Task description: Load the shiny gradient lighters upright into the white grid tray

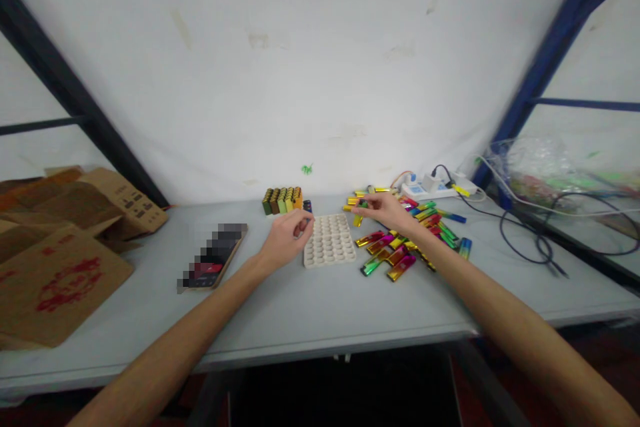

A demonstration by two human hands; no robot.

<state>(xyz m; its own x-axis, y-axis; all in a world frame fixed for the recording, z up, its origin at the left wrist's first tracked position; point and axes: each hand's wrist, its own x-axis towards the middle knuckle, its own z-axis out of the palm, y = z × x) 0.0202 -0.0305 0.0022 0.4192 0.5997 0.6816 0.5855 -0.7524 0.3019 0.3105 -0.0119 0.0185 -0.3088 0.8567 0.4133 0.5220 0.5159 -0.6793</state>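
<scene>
In the head view, metallic lighters point(401, 267) lie piled right of a pale tray point(330, 255); the front ones slant, far ends rightward. The right hand point(383, 209) pinches at the pile's left edge; whether it grips one cannot be told. The left hand point(289, 235) curls by the tray, contents hidden.

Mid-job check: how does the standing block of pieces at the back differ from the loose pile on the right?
Pose: the standing block is upright in tight rows, while the loose pile lies scattered and overlapping.
Colour: the block looks mostly gold, olive and orange; the pile also shows red, pink, green and blue.
Place: the block is behind and left of the pale tray; the pile is to its right.
Both rest on the table.
</scene>
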